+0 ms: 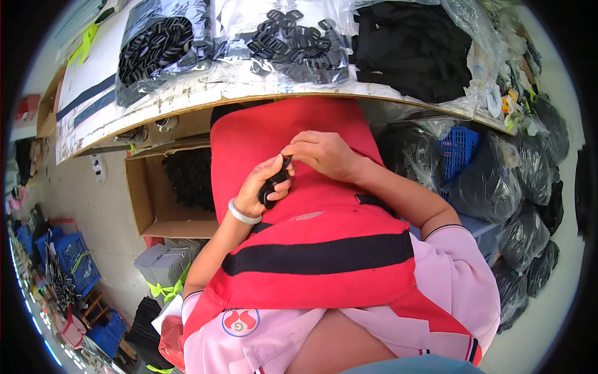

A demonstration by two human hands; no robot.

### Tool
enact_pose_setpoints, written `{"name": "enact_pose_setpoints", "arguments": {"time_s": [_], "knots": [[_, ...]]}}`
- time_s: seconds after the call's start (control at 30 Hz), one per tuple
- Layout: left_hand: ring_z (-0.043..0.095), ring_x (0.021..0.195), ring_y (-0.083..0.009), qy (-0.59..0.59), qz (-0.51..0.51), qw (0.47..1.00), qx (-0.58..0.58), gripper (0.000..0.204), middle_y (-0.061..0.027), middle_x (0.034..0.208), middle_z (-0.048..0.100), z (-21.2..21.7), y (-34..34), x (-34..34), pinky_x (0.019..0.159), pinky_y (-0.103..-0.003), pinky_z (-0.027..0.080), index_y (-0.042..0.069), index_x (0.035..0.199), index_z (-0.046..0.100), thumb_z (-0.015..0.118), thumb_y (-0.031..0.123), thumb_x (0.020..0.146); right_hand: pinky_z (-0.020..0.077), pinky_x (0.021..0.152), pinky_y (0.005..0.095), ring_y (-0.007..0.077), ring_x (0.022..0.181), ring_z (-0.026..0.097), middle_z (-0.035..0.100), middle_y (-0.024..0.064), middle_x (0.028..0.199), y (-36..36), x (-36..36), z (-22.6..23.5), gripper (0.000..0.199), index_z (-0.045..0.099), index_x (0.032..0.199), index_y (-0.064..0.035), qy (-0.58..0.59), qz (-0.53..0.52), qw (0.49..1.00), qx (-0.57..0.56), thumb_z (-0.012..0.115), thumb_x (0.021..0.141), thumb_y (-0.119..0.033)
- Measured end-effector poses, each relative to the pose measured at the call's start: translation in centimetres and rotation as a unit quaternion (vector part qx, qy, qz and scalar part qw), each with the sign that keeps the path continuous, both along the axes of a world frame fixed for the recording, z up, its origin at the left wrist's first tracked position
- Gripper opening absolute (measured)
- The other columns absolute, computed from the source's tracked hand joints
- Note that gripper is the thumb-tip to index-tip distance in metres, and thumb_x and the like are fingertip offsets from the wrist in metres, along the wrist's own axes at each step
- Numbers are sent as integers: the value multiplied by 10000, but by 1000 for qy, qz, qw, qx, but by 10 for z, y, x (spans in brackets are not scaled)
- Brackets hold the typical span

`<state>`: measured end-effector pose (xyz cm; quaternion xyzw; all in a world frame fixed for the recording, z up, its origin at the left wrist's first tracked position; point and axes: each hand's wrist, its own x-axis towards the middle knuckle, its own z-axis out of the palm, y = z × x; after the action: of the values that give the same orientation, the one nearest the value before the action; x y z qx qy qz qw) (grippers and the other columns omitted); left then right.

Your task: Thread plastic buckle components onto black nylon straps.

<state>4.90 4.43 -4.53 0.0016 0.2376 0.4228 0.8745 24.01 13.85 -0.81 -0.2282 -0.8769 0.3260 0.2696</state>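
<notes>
Over the red apron [249, 140] on my lap, my left hand [265, 187] is closed around a small black strap piece [271, 186] bent into loops. A buckle may be among the loops, but the fingers cover too much to tell. The fingertips of my right hand [324, 154] pinch together at the upper end of the same piece, just above the left thumb. Ahead on the table lie loose black plastic buckles [283, 40] on a clear bag. Right of them is a pile of black fabric strips [414, 50] in clear plastic.
The table's front edge [274, 96] runs just beyond my knees. More black buckles fill a bag [159, 50] at the far left. An open cardboard box [146, 199] with black items stands left of my lap. Black bags [489, 181] and a blue crate [458, 149] crowd the right.
</notes>
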Motion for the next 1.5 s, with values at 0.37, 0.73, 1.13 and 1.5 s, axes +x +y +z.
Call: {"name": "enact_pose_setpoints", "arguments": {"time_s": [0.37, 0.73, 1.13, 1.5], "knots": [[629, 835, -225, -30, 158, 971, -178, 249, -116, 975, 647, -20, 39, 20, 746, -310, 533, 17, 1021, 629, 551, 249, 978, 503, 763, 392, 299, 881, 627, 648, 97, 909, -20, -12, -13, 111, 652, 929, -65, -57, 113, 969, -213, 630, 859, -148], [528, 685, -139, 6, 86, 993, -83, 218, -70, 923, 591, -27, 36, 12, 500, -226, 403, 29, 1060, 565, 559, 231, 978, 508, 703, 337, 278, 804, 648, 653, 113, 876, 7, 1, 17, 120, 665, 982, -31, -11, -56, 970, -236, 640, 870, -65], [506, 661, -143, 97, 55, 990, -92, 229, -69, 930, 555, 1, 38, 19, 469, -207, 392, 29, 1085, 535, 557, 231, 979, 484, 821, 368, 264, 948, 573, 627, 64, 969, 99, 106, 32, 222, 676, 1001, -54, -212, -288, 923, 142, 658, 780, -59], [453, 607, -96, 40, -9, 999, -2, 245, -59, 916, 516, -15, 38, 15, 435, -191, 354, 8, 1090, 514, 529, 233, 994, 446, 827, 381, 270, 950, 547, 606, 70, 1023, 98, 119, -8, 253, 675, 1014, -56, -185, -274, 926, 184, 703, 816, -211]]}}
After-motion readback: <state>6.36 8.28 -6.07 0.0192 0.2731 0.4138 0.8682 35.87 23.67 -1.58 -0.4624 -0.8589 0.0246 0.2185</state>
